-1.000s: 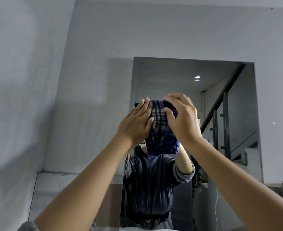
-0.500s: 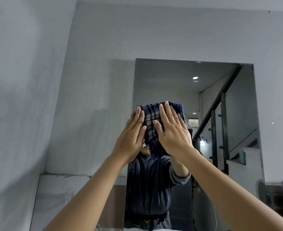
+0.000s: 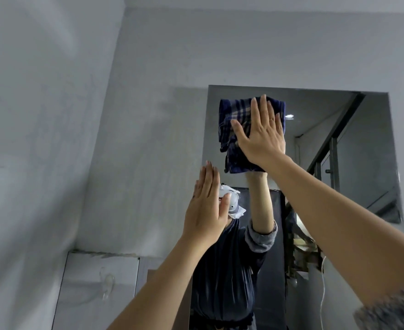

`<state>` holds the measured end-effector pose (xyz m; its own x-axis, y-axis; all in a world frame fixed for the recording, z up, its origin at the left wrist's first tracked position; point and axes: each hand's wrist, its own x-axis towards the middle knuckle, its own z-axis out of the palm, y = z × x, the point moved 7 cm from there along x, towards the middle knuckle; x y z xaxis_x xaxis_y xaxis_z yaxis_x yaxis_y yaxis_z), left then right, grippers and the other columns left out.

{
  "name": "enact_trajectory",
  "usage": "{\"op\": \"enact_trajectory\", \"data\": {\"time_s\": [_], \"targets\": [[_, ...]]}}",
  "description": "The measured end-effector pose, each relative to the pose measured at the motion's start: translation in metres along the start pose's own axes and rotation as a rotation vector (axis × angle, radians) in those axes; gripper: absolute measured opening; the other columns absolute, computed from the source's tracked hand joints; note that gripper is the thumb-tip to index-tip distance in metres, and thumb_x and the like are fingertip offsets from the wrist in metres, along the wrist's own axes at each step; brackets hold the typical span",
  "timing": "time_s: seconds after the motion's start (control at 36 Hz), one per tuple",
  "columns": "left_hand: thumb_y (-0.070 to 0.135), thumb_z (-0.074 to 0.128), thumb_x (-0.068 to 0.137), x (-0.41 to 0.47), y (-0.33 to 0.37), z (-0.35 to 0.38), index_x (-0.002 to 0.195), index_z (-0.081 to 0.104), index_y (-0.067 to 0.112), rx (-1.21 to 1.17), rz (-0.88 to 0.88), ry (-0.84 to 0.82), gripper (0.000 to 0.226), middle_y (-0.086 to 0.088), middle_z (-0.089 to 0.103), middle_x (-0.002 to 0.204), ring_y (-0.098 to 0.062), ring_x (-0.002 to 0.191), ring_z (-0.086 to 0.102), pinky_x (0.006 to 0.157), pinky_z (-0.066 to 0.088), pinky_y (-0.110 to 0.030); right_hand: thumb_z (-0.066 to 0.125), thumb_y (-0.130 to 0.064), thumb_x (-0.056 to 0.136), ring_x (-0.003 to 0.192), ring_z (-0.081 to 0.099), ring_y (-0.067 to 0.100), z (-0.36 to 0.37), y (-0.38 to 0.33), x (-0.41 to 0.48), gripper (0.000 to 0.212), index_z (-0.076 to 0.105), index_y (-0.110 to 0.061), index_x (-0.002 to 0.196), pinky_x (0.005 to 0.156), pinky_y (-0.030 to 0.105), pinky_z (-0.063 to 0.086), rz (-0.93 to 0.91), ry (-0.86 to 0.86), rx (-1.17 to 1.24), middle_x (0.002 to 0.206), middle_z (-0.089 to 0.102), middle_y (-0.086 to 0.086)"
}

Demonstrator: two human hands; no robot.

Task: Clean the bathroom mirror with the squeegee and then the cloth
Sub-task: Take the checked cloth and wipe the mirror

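Note:
The frameless bathroom mirror (image 3: 353, 144) hangs on the grey wall ahead of me. A folded dark blue checked cloth (image 3: 229, 129) is pressed flat against its upper left part by my right hand (image 3: 260, 136), palm on the cloth and fingers spread upward. My left hand (image 3: 205, 210) is raised lower down near the mirror's left edge, flat and holding nothing, clear of the cloth. The mirror shows a person in a dark top with an arm raised. No squeegee is in view.
A grey side wall (image 3: 41, 139) closes in on the left. Below the mirror's left side is a pale panel (image 3: 96, 294) with a clear hook. A stair railing (image 3: 331, 153) and a doorway appear as reflections in the mirror.
My right hand has slid the cloth up toward the mirror's top left. My left hand has come off the cloth and dropped lower. The view has tilted up.

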<state>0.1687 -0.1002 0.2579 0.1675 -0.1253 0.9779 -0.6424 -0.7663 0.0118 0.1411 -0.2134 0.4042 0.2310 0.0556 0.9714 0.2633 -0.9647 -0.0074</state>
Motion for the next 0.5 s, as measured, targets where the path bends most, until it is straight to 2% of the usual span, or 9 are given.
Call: {"op": "enact_trajectory", "data": {"time_s": [0.11, 0.25, 0.36, 0.5], "targets": [[0.039, 0.024, 0.093, -0.002, 0.001, 0.001, 0.145, -0.002, 0.011, 0.007, 0.006, 0.033, 0.064, 0.001, -0.008, 0.154, -0.009, 0.141, -0.011, 0.113, -0.005, -0.024, 0.018, -0.060, 0.092, 0.144, -0.011, 0.015, 0.005, -0.025, 0.019, 0.074, -0.004, -0.016, 0.148, 0.117, 0.033, -0.007, -0.064, 0.026, 0.015, 0.158, -0.010, 0.002], [0.040, 0.022, 0.093, -0.003, 0.000, 0.002, 0.145, -0.002, 0.011, 0.039, 0.008, 0.047, 0.064, 0.000, -0.009, 0.154, -0.009, 0.142, -0.011, 0.114, -0.005, -0.024, 0.017, -0.060, 0.092, 0.144, -0.009, 0.015, 0.012, -0.058, 0.042, 0.073, -0.001, -0.018, 0.149, 0.118, 0.034, -0.006, -0.242, -0.019, -0.046, 0.158, -0.007, 0.001], [0.044, 0.018, 0.095, -0.003, 0.001, 0.002, 0.146, -0.002, 0.011, 0.075, 0.026, 0.039, 0.064, -0.003, -0.010, 0.154, -0.011, 0.142, -0.012, 0.115, -0.003, -0.026, 0.016, -0.063, 0.091, 0.144, -0.007, 0.012, 0.006, -0.056, 0.052, 0.074, 0.003, -0.020, 0.149, 0.118, 0.032, -0.005, -0.360, -0.039, -0.095, 0.158, -0.004, -0.001], [0.040, 0.023, 0.096, -0.004, 0.000, 0.002, 0.146, -0.006, 0.012, 0.113, 0.029, 0.031, 0.064, -0.002, -0.015, 0.154, -0.010, 0.141, -0.014, 0.114, -0.008, -0.022, 0.015, -0.065, 0.090, 0.144, -0.006, 0.011, -0.010, -0.015, 0.054, 0.074, 0.004, -0.022, 0.149, 0.118, 0.032, -0.004, -0.281, -0.014, -0.094, 0.158, -0.004, -0.003]]}}
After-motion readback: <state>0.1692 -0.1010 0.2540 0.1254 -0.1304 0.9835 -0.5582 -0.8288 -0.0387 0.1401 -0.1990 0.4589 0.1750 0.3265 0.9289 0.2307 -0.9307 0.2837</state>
